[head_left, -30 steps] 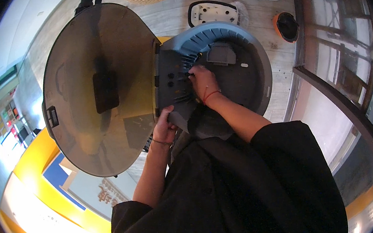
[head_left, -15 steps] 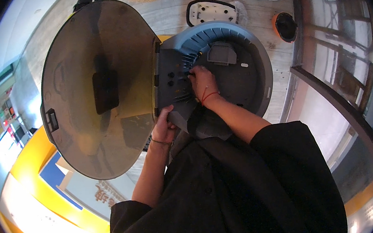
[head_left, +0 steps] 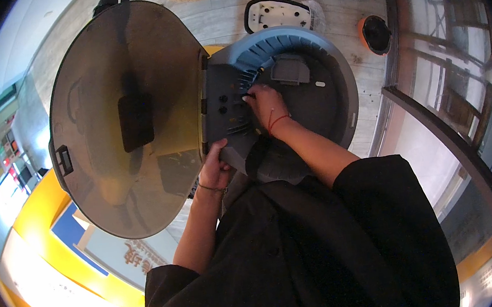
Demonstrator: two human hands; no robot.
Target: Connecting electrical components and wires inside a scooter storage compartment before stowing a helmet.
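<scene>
Grey plastic, the tub (head_left: 344, 92) stood open at the head view's middle, its lid (head_left: 95, 115) leftward. The left hand (head_left: 214, 167) clasped its near edge (head_left: 238, 158); the right hand (head_left: 267, 104) reached its panel (head_left: 218, 84), grip unclear. Firm bracing with a light touch suited this.

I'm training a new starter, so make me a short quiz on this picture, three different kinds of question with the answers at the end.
1. Multiple choice: in the picture, where is the translucent tinted lid relative to the round gray plastic tub?
A. To its right
B. To its left
C. Shut over it

2. True or false: the right hand, reaching into the tub, wears a red string bracelet at the wrist.

3. Fill in the blank: the left hand grips the tub's near ____, its thumb on top.

Key: 1. B; 2. True; 3. edge
</scene>
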